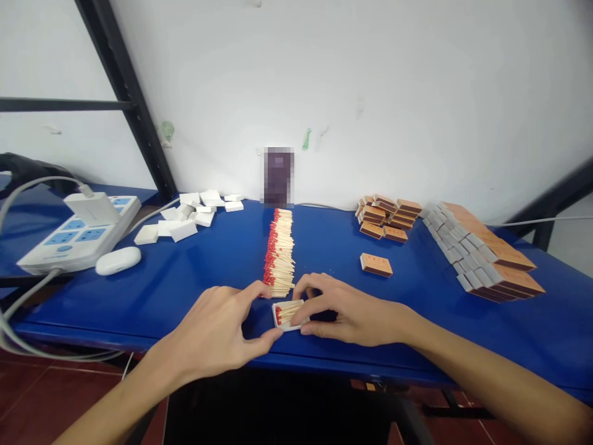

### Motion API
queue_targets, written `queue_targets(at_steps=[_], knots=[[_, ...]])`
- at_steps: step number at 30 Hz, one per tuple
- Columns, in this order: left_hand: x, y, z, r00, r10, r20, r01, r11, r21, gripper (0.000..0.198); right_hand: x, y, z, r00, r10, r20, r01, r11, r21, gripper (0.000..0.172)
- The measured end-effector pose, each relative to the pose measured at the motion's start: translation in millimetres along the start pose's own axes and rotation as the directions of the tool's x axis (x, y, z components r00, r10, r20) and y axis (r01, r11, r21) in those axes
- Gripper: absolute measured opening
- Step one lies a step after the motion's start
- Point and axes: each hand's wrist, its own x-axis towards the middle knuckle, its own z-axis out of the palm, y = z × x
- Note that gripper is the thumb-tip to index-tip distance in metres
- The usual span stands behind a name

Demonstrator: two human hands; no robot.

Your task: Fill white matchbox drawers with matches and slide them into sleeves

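A small white matchbox tray [283,328] lies near the table's front edge, with several red-tipped matches [286,314] in it. My right hand [340,309] is at the tray's right end, its index finger reaching in over the matches and its thumb at the near wall. My left hand [229,327] arches at the left with thumb and index finger wide apart. Its thumb is at the tray's near left corner, and its index fingertip is beside the near end of a long row of loose matches [280,253]. Its other fingers are mostly hidden.
White trays [184,230] lie heaped at the back left, near a power strip [83,235] and a white case [118,261]. One orange matchbox [376,264] lies right of the matches, before a matchbox pile [384,216]. Stacked matchbox sleeves [491,247] stand far right. A blurred dark object [278,177] leans on the wall.
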Motion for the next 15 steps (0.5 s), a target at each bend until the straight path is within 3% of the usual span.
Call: queue_targets(at_steps=[11, 15], knots=[[-3.0, -10.9, 4.4, 0.998, 0.063, 0.023, -0.062, 0.997, -0.042, 0.029, 5.2, -3.8, 7.1, 1.000, -0.006, -0.025, 0.007, 1.000, 0.024, 0.023], [-3.6, -16.6, -0.5, 0.995, 0.084, 0.047, -0.081, 0.995, -0.057, 0.029, 6.8, -1.2, 5.5, 0.990, -0.033, -0.134, 0.042, 0.997, 0.072, 0.024]])
